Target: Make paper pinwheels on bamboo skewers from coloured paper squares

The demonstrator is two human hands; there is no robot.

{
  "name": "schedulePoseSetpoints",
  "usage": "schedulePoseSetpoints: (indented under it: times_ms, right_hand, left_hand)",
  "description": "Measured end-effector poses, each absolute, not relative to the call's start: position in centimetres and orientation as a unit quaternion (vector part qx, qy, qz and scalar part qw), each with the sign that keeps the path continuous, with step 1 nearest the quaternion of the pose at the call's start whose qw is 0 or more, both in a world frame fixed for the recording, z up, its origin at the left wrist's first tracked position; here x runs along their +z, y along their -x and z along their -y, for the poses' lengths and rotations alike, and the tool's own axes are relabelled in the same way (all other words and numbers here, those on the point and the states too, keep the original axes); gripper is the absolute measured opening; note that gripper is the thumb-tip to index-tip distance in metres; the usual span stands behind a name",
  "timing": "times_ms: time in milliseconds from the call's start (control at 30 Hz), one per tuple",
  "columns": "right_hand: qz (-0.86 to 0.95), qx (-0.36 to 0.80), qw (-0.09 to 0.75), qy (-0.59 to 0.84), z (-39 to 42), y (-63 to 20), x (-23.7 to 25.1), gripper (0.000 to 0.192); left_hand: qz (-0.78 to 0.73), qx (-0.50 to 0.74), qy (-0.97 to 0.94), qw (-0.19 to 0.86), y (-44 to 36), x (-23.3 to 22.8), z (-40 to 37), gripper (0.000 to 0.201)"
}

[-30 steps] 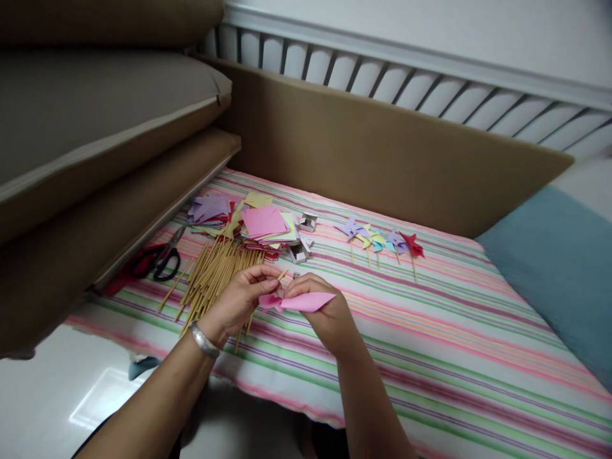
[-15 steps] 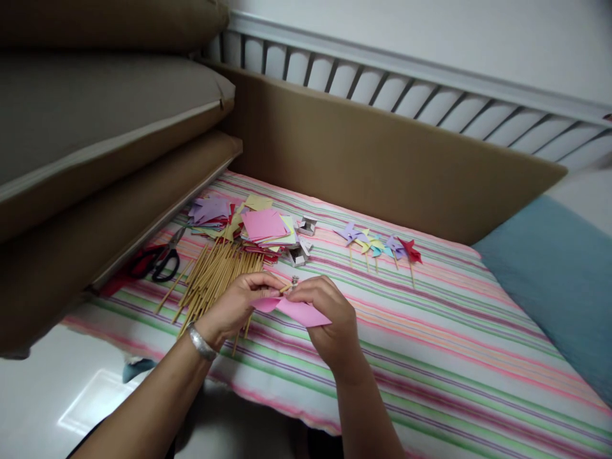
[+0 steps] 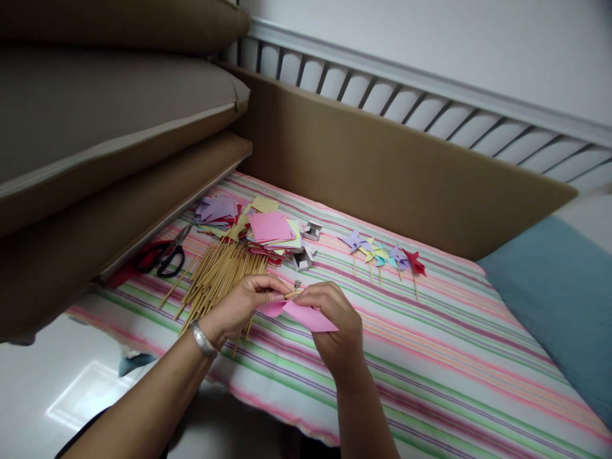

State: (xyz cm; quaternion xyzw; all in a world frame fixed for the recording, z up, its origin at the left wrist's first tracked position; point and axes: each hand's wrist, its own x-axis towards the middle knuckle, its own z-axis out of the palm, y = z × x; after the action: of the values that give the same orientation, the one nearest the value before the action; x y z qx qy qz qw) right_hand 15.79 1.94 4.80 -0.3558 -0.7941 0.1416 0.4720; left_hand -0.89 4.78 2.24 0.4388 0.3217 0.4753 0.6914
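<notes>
My left hand (image 3: 248, 301) is closed in a pinch on a thin wooden stick (image 3: 291, 294), its tip pointing toward my other hand. Folded pink paper (image 3: 310, 317) is gripped in my right hand (image 3: 335, 315), whose fingers meet the stick's end; the exact contact is hidden. Just beyond my fingertips lie small metal pins (image 3: 298, 284), too small to tell apart. A heap of wooden sticks (image 3: 215, 274) spreads beside my left hand. Behind it sits a stack of coloured paper squares (image 3: 272, 227).
Black-handled scissors (image 3: 167, 255) lie at the left beside the brown cushions (image 3: 143, 185). Two small open boxes, one a silvery box (image 3: 302, 259), stand by the paper. Several finished pinwheels, including a red pinwheel (image 3: 415, 262), rest at the back right on the striped cloth (image 3: 459, 357).
The view has shifted slightly, so the scene sits a little differently. Both hands stay together around the stick and pink paper, with only a slight shift of the fingers.
</notes>
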Motion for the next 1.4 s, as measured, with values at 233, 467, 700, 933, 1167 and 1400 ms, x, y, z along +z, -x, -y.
schedulePoseSetpoints:
  times_ms: [233, 467, 700, 933, 1167, 1400]
  right_hand:
    - [0.793, 0.140, 0.478, 0.351, -1.95, -15.72, 4.80, 0.019]
    - [0.794, 0.136, 0.476, 0.352, -1.98, -15.86, 4.80, 0.019]
    - [0.791, 0.149, 0.474, 0.356, -1.87, -15.78, 4.79, 0.020]
    - [0.792, 0.151, 0.475, 0.353, -1.99, -15.84, 4.62, 0.020]
    - [0.791, 0.159, 0.471, 0.358, -1.92, -15.90, 4.68, 0.021]
    - [0.790, 0.151, 0.477, 0.356, -2.04, -15.86, 4.59, 0.021]
  left_hand:
    - [-0.320, 0.471, -0.440, 0.694, 0.92, 2.39, -4.73, 0.008]
    - [-0.317, 0.472, -0.443, 0.693, 0.91, 2.14, -4.80, 0.007]
    - [-0.308, 0.473, -0.449, 0.693, 1.02, 2.00, -4.88, 0.006]
    - [-0.316, 0.474, -0.445, 0.691, 0.94, 2.11, -4.85, 0.006]
    - [-0.315, 0.471, -0.452, 0.689, 1.02, 1.95, -4.91, 0.007]
    - [-0.317, 0.470, -0.447, 0.692, 0.93, 2.05, -4.88, 0.006]
